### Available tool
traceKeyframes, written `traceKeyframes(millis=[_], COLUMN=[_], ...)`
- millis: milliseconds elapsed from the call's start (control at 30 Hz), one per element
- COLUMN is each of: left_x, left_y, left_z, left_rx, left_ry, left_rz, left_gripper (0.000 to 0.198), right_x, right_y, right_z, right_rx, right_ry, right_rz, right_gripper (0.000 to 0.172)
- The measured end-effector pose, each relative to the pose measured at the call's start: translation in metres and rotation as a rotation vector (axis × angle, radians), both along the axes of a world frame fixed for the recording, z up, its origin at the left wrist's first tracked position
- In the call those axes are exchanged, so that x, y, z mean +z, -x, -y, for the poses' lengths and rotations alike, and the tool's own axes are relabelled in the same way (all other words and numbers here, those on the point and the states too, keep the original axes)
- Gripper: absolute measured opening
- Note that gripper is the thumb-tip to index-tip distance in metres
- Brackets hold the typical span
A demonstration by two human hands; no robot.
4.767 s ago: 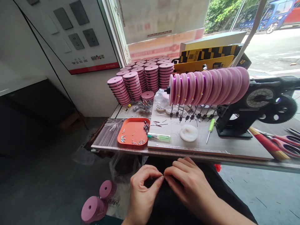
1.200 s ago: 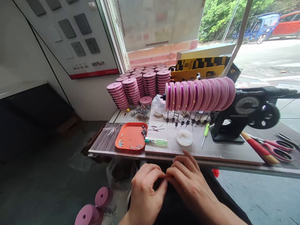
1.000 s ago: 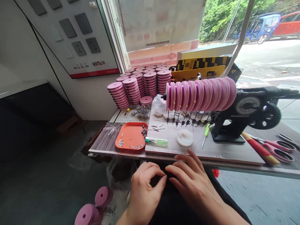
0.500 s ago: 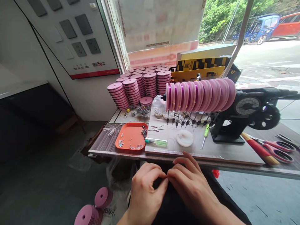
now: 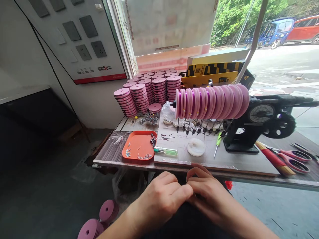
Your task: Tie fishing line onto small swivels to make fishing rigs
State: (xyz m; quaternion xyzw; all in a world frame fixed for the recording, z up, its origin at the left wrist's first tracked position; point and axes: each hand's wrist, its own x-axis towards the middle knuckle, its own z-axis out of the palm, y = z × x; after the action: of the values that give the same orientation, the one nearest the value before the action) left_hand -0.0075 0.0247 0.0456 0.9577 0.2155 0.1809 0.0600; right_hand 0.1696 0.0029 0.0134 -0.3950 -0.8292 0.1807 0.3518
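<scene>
Over my lap, just in front of the table edge, my left hand (image 5: 165,196) and my right hand (image 5: 205,187) meet with their fingertips together. Both are closed in a pinch, and whatever is between the fingers is too small or too hidden to make out. Beyond them on the board lie a round white disc (image 5: 196,147), a green-capped clear tube (image 5: 165,151) and a green-handled screwdriver (image 5: 217,144). An orange tray (image 5: 136,146) with small metal parts stands to the left. Above the board, a row of pink spools (image 5: 211,102) sits on a black winding machine (image 5: 240,139).
Stacks of pink spools (image 5: 159,89) stand at the back left, with more spools (image 5: 107,212) on the floor. Scissors (image 5: 294,159) and a red-and-yellow brush-like tool (image 5: 275,158) lie at the right. A yellow-and-black box (image 5: 211,75) is behind the machine.
My left hand has turned and moved right, its thumb now overlapping my right hand's fingers. My right hand has curled its fingers more and shifted slightly. The view has moved a little.
</scene>
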Motion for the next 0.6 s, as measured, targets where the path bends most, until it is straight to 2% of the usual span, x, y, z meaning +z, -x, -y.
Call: traceKeyframes(millis=[133, 167, 300, 400, 500, 600], left_x=[-0.002, -0.004, -0.01, -0.012, -0.01, -0.01], left_y=[-0.003, -0.002, 0.004, 0.011, 0.014, 0.011], left_z=[0.0, 0.001, 0.006, 0.01, 0.012, 0.012], left_rx=[0.006, 0.048, 0.333, 0.473, 0.488, 0.476], left_ry=[0.085, 0.143, 0.37, 0.497, 0.566, 0.612], left_rz=[0.044, 0.092, 0.296, 0.382, 0.421, 0.437], left_gripper=[0.019, 0.019, 0.046, 0.031, 0.014, 0.01], right_x=[-0.001, -0.001, -0.003, -0.005, -0.004, -0.002], right_y=[-0.003, -0.003, -0.003, -0.002, 0.0, 0.003], right_z=[0.003, 0.005, 0.008, 0.009, 0.008, 0.007], right_rx=[0.016, 0.003, -0.071, -0.088, -0.096, -0.095], right_ry=[0.096, 0.108, 0.107, 0.087, 0.048, 0.01], right_rz=[-0.07, -0.088, -0.141, -0.134, -0.108, -0.067], right_gripper=[0.025, 0.023, 0.015, 0.014, 0.015, 0.016])
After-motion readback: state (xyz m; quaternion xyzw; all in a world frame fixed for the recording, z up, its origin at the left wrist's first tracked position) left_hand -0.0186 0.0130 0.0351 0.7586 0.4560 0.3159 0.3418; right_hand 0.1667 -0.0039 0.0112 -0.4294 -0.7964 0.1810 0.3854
